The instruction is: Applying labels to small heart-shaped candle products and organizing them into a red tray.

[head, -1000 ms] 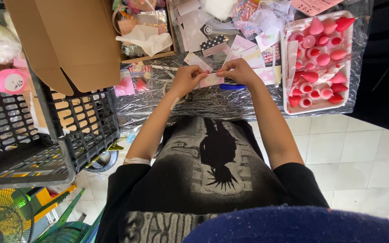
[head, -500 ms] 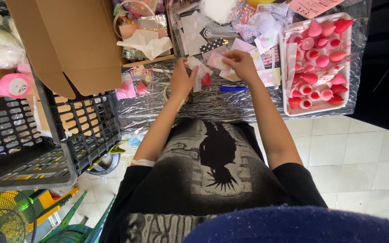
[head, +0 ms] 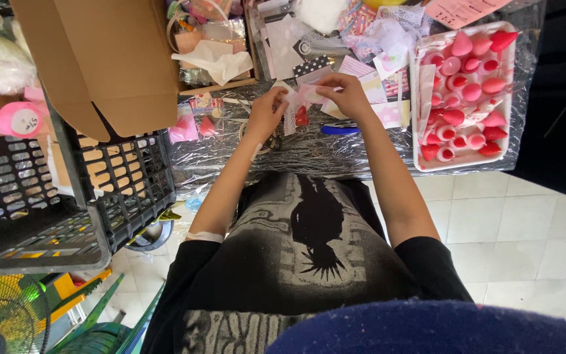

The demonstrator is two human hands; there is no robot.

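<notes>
A small white paper-and-lace packet (head: 299,98) with a red strawberry-shaped piece is pinched between the left hand (head: 266,113) and right hand (head: 345,95) above the foil-covered table (head: 309,151). Both edges are best kept taut and aligned while folded.

Small pale item (head: 304,97) between both hands too small to identify, cardboard box (head: 99,59) cropped at top edge, green fan (head: 1,321) cropped at lower-left corner

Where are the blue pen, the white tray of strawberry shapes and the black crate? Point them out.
blue pen (head: 339,130), head view, middle of its barrel.
white tray (head: 461,161), head view, bare near rim.
black crate (head: 135,190), head view, its lattice side wall.
</notes>
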